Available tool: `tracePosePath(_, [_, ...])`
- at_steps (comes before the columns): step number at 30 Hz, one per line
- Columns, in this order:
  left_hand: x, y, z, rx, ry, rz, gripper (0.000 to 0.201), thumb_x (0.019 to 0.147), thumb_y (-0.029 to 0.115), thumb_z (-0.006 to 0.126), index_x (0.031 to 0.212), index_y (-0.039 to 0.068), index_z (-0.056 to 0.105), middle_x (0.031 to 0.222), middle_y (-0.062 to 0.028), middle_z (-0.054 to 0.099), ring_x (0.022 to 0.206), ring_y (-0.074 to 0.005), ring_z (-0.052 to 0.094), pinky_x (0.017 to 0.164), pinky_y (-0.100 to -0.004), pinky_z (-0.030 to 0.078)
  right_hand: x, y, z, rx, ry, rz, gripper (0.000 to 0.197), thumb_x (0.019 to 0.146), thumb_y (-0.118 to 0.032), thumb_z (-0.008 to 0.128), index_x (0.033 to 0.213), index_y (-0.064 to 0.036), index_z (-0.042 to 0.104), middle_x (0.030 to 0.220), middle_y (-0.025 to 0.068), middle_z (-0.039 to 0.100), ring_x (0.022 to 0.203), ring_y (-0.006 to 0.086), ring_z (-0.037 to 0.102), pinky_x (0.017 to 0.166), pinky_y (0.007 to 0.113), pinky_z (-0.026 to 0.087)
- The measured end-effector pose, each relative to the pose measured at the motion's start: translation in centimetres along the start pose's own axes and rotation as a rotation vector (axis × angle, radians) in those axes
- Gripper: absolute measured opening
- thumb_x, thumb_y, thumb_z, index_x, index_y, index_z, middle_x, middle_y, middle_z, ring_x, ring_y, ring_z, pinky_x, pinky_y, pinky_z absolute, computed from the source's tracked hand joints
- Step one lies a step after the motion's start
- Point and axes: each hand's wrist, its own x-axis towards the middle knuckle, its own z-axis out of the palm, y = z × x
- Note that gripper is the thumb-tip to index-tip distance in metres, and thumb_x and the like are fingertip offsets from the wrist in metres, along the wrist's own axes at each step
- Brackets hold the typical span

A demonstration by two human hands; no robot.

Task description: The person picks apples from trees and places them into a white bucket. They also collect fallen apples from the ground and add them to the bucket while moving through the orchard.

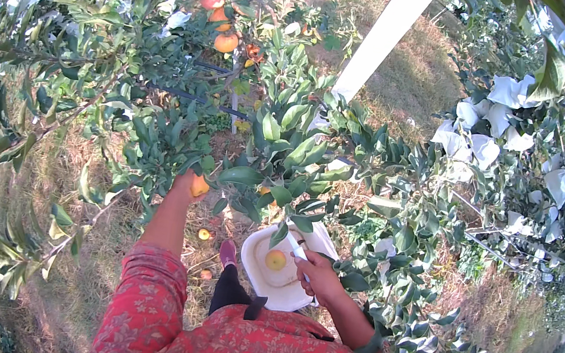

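My left hand [182,186] reaches in among the leaves of an apple tree, and its fingers are partly hidden there. It is closed round a yellow-orange apple [199,186]. In front of my body hangs a white bucket [253,275], tilted so that its inside shows. One yellow apple [275,260] lies at its bottom. My right hand [322,279] grips the pale bucket handle [299,251] on the bucket's right side.
Several red-orange apples [226,43] hang on a branch farther off. Leafy branches [289,133] cross ahead of me. A white post [387,38] leans through the foliage. White bags [490,128] hang at the right. Fallen apples [204,234] lie near my pink shoe [228,251].
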Motion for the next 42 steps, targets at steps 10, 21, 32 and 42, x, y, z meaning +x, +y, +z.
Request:
tracePosePath(10, [-21.6, -10.6, 0.9, 0.805, -0.918, 0.244, 0.037, 0.082, 0.029, 0.063, 0.114, 0.011, 0.058, 0.092, -0.0043, 0.061, 0.075, -0.0105, 0.06, 0.051, -0.0263, 0.05, 0.9, 0.5, 2.2, -0.131, -0.082, 0.014, 0.027, 0.091, -0.029, 0.055, 0.111, -0.0102, 0.057, 0.064, -0.0019, 0.044, 0.043, 0.0056, 0.035, 0.035, 0.023, 0.025])
tracePosePath(21, [-6.6, -24.1, 9.2, 1.392, -0.486, 0.899, 0.041, 0.075, 0.033, 0.066, 0.109, 0.009, 0.064, 0.095, -0.0107, 0.067, 0.088, -0.0279, 0.063, 0.077, -0.0383, 0.05, -1.6, -1.9, 5.6, -0.077, -0.373, 0.093, 0.03, 0.096, -0.026, 0.052, 0.123, -0.0137, 0.053, 0.067, -0.0012, 0.044, 0.042, 0.0059, 0.034, 0.035, 0.021, 0.024])
tracePosePath(32, [-25.3, -4.9, 4.9, 1.469, -1.354, 0.305, 0.031, 0.087, 0.031, 0.053, 0.092, 0.002, 0.061, 0.079, -0.0042, 0.066, 0.066, -0.0138, 0.063, 0.057, -0.0282, 0.05, 0.4, -3.1, 5.4, -0.05, -0.295, -0.002, 0.019, 0.095, -0.027, 0.053, 0.096, -0.0082, 0.053, 0.063, -0.0007, 0.045, 0.041, 0.0058, 0.034, 0.035, 0.022, 0.021])
tracePosePath(42, [-17.0, 25.4, 11.9, -0.098, -0.078, 1.183, 0.028, 0.081, 0.018, 0.063, 0.102, 0.0, 0.062, 0.089, -0.0116, 0.067, 0.082, -0.0211, 0.065, 0.071, -0.031, 0.051, 3.2, -1.7, 6.2, -0.099, -0.214, 0.038, 0.034, 0.095, -0.026, 0.052, 0.123, -0.0064, 0.05, 0.065, 0.0004, 0.045, 0.043, 0.0085, 0.036, 0.037, 0.023, 0.024])
